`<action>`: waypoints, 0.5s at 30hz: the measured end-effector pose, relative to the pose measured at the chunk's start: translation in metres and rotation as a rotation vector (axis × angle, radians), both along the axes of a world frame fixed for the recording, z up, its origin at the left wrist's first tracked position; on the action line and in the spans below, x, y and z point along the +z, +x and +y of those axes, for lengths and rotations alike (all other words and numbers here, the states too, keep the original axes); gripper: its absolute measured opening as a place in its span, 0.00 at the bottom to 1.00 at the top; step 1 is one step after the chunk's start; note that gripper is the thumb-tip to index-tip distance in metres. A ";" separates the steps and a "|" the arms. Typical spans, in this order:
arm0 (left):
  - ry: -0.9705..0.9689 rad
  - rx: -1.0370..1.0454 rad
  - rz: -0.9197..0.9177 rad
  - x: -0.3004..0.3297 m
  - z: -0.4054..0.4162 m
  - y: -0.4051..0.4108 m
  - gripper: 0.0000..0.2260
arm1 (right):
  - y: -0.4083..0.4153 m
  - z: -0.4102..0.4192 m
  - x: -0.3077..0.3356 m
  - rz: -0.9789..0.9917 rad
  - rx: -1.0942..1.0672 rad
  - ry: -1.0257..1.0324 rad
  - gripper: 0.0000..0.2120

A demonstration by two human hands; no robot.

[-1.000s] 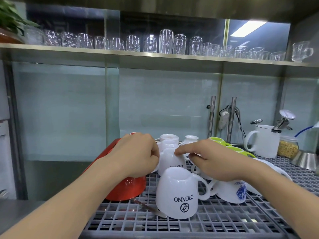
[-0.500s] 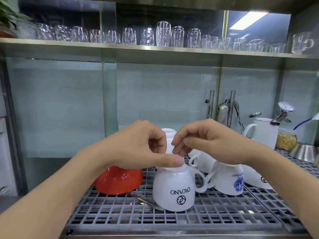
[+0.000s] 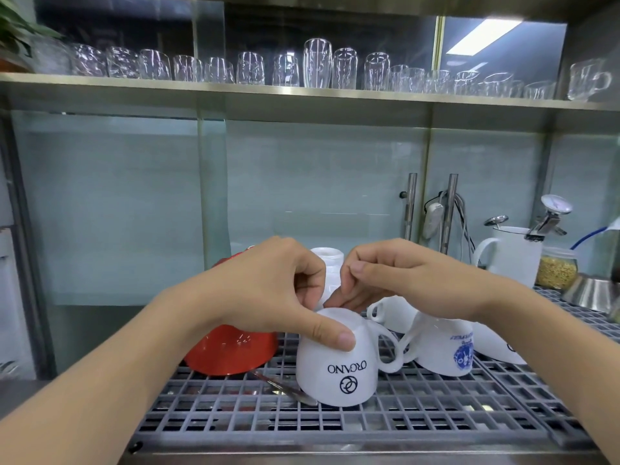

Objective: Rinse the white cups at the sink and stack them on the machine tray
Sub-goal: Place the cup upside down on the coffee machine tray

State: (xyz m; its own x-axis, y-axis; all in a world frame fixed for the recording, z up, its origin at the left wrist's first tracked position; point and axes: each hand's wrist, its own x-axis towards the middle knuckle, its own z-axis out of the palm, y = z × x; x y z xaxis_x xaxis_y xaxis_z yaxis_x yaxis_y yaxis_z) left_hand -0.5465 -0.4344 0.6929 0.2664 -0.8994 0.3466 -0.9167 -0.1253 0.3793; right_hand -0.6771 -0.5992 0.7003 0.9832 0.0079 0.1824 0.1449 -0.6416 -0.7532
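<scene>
Both hands meet over an upturned white cup [image 3: 337, 362] printed ORGANO, standing rim-down on the grey grid tray [image 3: 419, 417]. The left hand [image 3: 268, 286] has its thumb laid across the cup's base, as it did half a second ago; its fingers curl round a small white cup [image 3: 327, 266] set on top. The right hand [image 3: 399, 280] pinches that same small cup from the other side. Little has shifted since; a second ago the hands were lower and farther back. A red bowl [image 3: 231, 350] lies overturned to the left, just beside a blue-printed cup [image 3: 446, 350] at right
</scene>
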 end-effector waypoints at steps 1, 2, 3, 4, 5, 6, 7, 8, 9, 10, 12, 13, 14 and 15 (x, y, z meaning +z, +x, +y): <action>0.001 0.004 0.004 0.001 0.000 0.001 0.25 | 0.000 0.000 0.000 -0.006 -0.010 -0.010 0.16; 0.004 0.008 0.007 0.001 0.001 0.001 0.25 | 0.001 0.000 0.000 -0.012 -0.023 -0.019 0.16; 0.007 0.011 0.009 0.002 0.002 0.002 0.25 | 0.001 0.000 0.000 -0.019 -0.035 -0.030 0.16; 0.010 0.013 0.011 0.003 0.002 0.003 0.25 | 0.000 0.000 0.000 -0.024 -0.048 -0.045 0.15; 0.013 0.016 0.012 0.004 0.004 0.004 0.24 | 0.000 0.000 0.000 -0.030 -0.061 -0.062 0.15; 0.016 0.019 0.014 0.005 0.005 0.005 0.24 | 0.000 0.000 0.001 -0.036 -0.073 -0.076 0.15; 0.017 0.020 0.018 0.006 0.006 0.006 0.23 | 0.000 0.000 0.001 -0.042 -0.085 -0.087 0.15; 0.017 0.017 0.022 0.006 0.006 0.008 0.22 | 0.000 0.000 0.001 -0.047 -0.099 -0.098 0.15; 0.014 0.012 0.023 0.007 0.007 0.011 0.22 | 0.000 0.000 0.002 -0.054 -0.115 -0.109 0.15; 0.011 0.006 0.021 0.007 0.007 0.013 0.22 | 0.000 -0.001 0.002 -0.062 -0.133 -0.123 0.15; 0.002 -0.008 0.017 0.007 0.009 0.017 0.21 | 0.001 -0.003 0.002 -0.075 -0.170 -0.148 0.14; -0.003 -0.017 0.019 0.008 0.009 0.018 0.20 | 0.001 -0.004 0.002 -0.082 -0.185 -0.160 0.14; -0.011 -0.025 0.026 0.008 0.010 0.020 0.19 | 0.001 -0.004 0.001 -0.090 -0.194 -0.172 0.14; -0.023 -0.034 0.035 0.008 0.009 0.020 0.19 | 0.001 -0.005 0.001 -0.101 -0.198 -0.180 0.14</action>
